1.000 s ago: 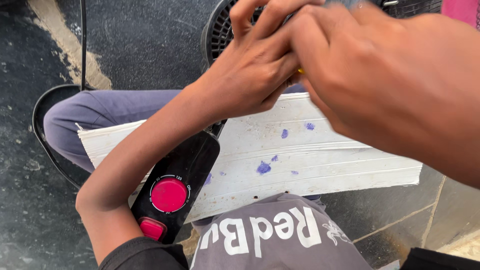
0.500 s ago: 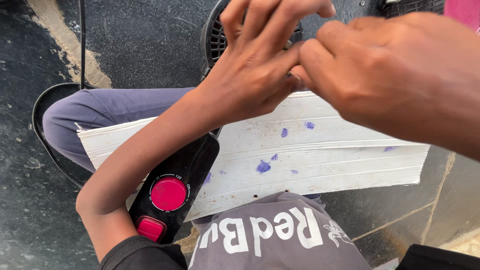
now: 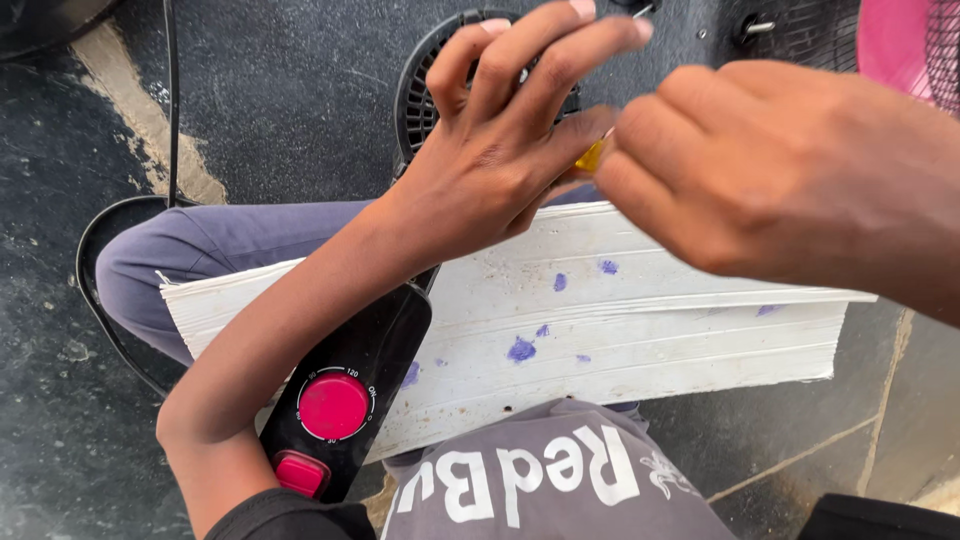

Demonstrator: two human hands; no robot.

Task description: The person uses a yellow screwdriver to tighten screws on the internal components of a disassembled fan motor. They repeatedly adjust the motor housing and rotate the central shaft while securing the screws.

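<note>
My left hand (image 3: 500, 150) and my right hand (image 3: 790, 170) meet at the top middle, above a white ribbed board (image 3: 650, 330) that lies across my lap. Between them shows a small yellow tool (image 3: 591, 156); only a bit of it is visible. My right hand is closed in a fist around it. My left hand's forefinger curls against its near end while the other fingers fan upward. Behind the left hand lies a round black fan motor housing (image 3: 418, 95) on the dark floor.
A black fan base (image 3: 350, 400) with a red dial (image 3: 333, 406) and a red button (image 3: 300, 472) rests under my left forearm. A black cable (image 3: 170, 90) loops at the left. A pink fan blade (image 3: 895, 40) shows at the top right. My grey-trousered knee (image 3: 180, 265) points left.
My hands have drawn slightly apart, the right one shifting to the right. My left fingers have spread out and lifted, and the yellow tool now shows between the hands.
</note>
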